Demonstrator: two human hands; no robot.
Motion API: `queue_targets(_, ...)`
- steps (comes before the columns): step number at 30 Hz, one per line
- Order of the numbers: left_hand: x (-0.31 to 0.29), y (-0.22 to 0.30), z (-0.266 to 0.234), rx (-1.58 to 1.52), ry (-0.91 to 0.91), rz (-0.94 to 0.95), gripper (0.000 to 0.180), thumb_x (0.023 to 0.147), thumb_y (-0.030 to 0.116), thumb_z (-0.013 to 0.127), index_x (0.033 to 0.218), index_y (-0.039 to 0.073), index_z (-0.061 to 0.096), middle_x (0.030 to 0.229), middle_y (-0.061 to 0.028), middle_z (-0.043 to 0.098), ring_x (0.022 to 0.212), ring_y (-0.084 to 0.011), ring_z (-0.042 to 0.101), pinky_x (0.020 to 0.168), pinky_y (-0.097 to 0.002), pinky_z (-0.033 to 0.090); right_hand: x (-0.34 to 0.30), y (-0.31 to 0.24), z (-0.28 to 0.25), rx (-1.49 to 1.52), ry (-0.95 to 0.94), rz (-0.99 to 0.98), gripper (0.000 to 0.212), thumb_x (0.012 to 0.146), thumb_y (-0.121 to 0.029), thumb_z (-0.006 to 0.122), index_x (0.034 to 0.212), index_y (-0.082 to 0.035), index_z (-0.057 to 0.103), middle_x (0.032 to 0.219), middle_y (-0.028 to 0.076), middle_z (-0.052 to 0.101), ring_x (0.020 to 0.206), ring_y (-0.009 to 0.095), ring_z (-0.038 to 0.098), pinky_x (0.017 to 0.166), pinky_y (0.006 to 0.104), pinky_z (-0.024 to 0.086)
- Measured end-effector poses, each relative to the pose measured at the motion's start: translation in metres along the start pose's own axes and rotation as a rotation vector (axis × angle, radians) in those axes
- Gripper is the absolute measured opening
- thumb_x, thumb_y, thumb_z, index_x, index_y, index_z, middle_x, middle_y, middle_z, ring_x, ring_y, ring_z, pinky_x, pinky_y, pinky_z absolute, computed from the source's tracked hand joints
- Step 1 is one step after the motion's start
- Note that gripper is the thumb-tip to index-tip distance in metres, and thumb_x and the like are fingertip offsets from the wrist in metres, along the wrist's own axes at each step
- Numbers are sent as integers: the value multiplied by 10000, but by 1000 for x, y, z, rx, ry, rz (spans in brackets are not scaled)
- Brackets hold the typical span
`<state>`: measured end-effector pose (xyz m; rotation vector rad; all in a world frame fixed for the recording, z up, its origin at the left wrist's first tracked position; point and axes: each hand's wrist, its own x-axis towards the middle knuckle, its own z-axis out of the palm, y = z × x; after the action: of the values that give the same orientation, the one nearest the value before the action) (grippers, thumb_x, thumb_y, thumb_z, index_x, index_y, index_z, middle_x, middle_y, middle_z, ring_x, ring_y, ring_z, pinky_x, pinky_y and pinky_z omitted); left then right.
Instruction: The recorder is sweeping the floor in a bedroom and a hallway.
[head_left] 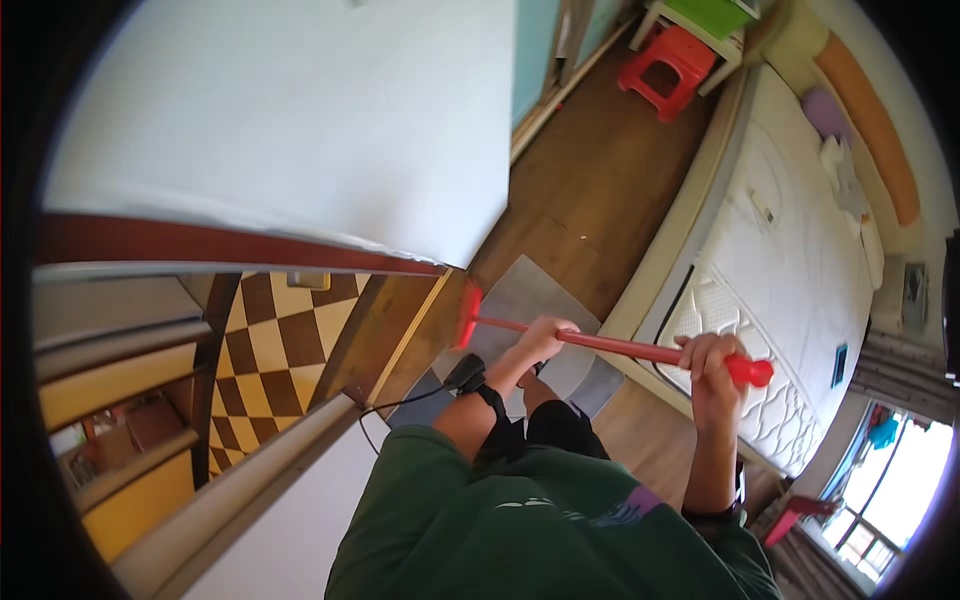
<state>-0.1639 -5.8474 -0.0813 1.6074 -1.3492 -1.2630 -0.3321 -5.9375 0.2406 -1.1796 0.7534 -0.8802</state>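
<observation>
Both hands are wrapped round the red handle of a long-handled broom (615, 346), which slants across in front of my body. My left hand (541, 340) grips the lower part of the handle, and my right hand (713, 378) closes round it near the knobbed end. To the left, the red broom head (468, 315) is down by the doorway, beside a grey mat (525, 290). The head is slightly blurred, so its bristles cannot be made out.
A white wall (290, 120) ends at the doorway, with a brown-and-cream checked floor (285, 345) beyond. At right stands a bed with a bare white mattress (790, 270). A red stool (672, 70) is at the far end of the wooden floor (590, 190). A black cable (405, 400) hangs near my left arm.
</observation>
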Motion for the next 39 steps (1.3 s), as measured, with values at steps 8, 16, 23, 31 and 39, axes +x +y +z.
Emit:
queue_targets(8,15,28,-15,-35,237,69,224,804,66,602,990,112,718,933,-115,712,884,-308,683,776,-405,530,-13,-25,41,-257,-187,-207,233,921,-194,573,733,-96,476,635,30,474,630,194,504,949,510,442)
queue_targets(16,-203,-6,-59,45,598,-136,244,751,90,671,989,126,714,881,-138,702,818,-328,677,749,-422,523,-18,-18,152,-121,-565,-112,245,908,-277,617,786,-98,504,639,32,514,644,186,543,862,456,489)
queue_targets(23,-404,-192,-58,98,923,-623,249,736,136,672,978,140,731,921,-125,702,920,-349,652,814,-448,508,-106,126,295,-180,-1166,343,25,869,3,618,852,-13,610,934,135,665,1045,320,619,975,463,452)
queue_targets(31,-330,-201,-163,39,1177,-387,252,787,112,617,997,187,733,898,-123,691,932,-327,646,850,-451,482,-132,82,388,-476,-1238,-23,71,825,28,656,830,2,589,879,143,671,1047,338,641,924,409,482)
queue_targets(39,-349,-123,-198,34,1338,-112,217,724,51,639,913,122,719,812,-125,676,822,-334,647,718,-427,486,-124,-2,426,-298,-1230,-143,161,844,-134,682,764,-32,586,812,145,671,950,355,670,905,496,495)
